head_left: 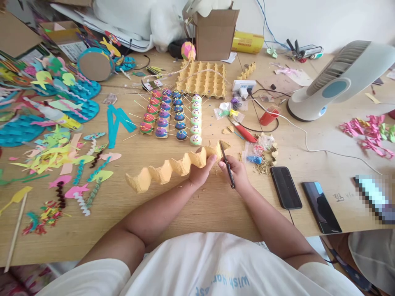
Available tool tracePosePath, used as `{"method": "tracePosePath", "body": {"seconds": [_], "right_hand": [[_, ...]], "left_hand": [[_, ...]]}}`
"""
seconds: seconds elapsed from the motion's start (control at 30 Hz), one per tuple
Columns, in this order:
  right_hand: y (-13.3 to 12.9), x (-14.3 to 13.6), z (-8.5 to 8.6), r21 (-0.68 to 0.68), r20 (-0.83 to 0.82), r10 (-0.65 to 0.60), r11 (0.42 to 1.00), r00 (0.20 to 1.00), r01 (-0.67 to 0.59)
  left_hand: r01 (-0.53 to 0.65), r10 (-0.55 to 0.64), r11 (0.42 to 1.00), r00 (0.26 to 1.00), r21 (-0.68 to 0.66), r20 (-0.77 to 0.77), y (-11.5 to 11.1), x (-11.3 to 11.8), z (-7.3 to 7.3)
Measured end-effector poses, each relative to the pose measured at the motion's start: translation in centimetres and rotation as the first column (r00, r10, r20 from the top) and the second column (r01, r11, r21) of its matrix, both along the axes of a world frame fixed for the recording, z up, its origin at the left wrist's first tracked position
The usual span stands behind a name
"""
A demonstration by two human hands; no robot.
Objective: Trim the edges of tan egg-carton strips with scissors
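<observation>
Egg-carton strip [182, 164]: we gripped it in left hand [201, 169], scissors [227, 165] in right hand [239, 172]; apparently trimming end, next snip likely needed steadiness.

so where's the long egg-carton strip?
Head view, left of centre: the strip is in the left hand, its right end at the dark tool in the right hand.

Remotely, I viewed a wooden desk [210, 211]. Two black phones [286, 188] lay by its near edge, painted egg-carton strips [179, 116] midway back, a yellow egg tray [202, 79] and white fan [335, 89] toward the far edge.
</observation>
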State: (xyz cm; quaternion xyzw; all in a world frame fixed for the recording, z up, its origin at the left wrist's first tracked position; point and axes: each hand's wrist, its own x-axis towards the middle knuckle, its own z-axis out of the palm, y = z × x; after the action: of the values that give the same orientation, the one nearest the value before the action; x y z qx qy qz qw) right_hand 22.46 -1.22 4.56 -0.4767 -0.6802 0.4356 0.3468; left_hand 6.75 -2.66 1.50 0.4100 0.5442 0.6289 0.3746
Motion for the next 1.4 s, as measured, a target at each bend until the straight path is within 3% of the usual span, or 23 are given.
{"method": "tracePosePath", "body": {"seconds": [0.23,0.53,0.7,0.8,1.1,1.4], "right_hand": [[-0.4,-0.4,0.8,-0.011,-0.073,-0.005,1.0,0.997,0.004],[-0.1,-0.2,-0.7,0.048,-0.002,0.038,0.998,0.999,-0.038],[-0.3,0.0,-0.5,0.035,0.047,0.052,0.998,0.997,-0.054],[-0.4,0.0,-0.4,-0.001,-0.014,0.07,0.998,0.997,-0.07],[-0.3,0.2,-0.8,-0.063,-0.144,0.082,0.994,0.986,-0.092],[-0.1,0.3,0.1,0.005,-0.051,0.056,0.998,0.997,-0.056]], "left_hand": [[-0.036,0.033,0.999,0.957,0.005,0.287,0.1,0.5,-0.3],[-0.013,0.035,0.998,0.934,-0.063,0.357,0.3,1.4,-1.0],[-0.028,0.054,0.996,0.936,-0.079,0.349,0.5,1.3,-0.7],[-0.024,0.046,0.997,0.949,-0.075,0.312,0.4,1.1,-0.3],[0.081,-0.084,0.995,0.996,0.065,0.032,0.0,-0.1,0.6],[0.037,-0.036,0.999,0.996,-0.009,0.085,0.1,0.0,0.5]]}}
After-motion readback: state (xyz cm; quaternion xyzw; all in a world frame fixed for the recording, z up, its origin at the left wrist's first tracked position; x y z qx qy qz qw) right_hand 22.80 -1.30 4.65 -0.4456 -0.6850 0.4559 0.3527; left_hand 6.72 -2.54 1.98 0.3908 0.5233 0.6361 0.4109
